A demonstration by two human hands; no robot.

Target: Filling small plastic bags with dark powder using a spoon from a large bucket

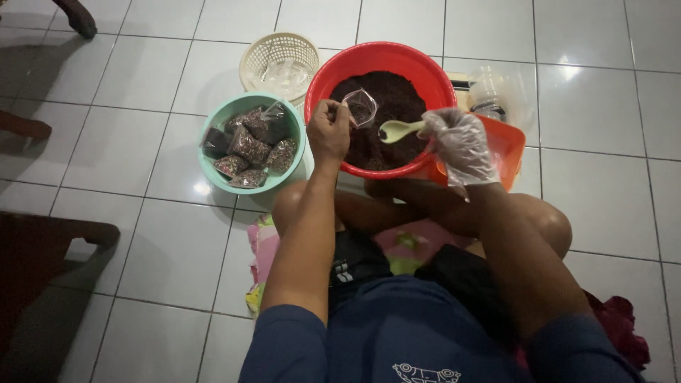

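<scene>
A: Panel, reading from the left: what do I have first?

B: A teal bowl (213, 128) on the white tiled floor (128, 163), holding several small filled plastic packets (250, 150) of dark speckled material. Just behind it stands a cream slotted basket (280, 62).

A: And at centre?

B: The red basin (386, 57), part-filled with a dark crumbly mix (397, 96). From my remote seat I see the left hand (328, 131) over its near rim, fingers closed in a pinch on a small clear plastic bag (361, 106), held with its mouth upward above the mix.

A: The other hand?

B: The right hand (461, 145), in a thin clear glove, is curled around the handle of a pale green spoon (397, 130); the spoon's bowl points left, near the bag and just below it, above the mix.

A: Further right?

B: An orange tray (507, 145) partly hidden behind the gloved hand, touching the basin's side, and beyond it a clear plastic container (496, 92). Its contents I cannot tell
</scene>
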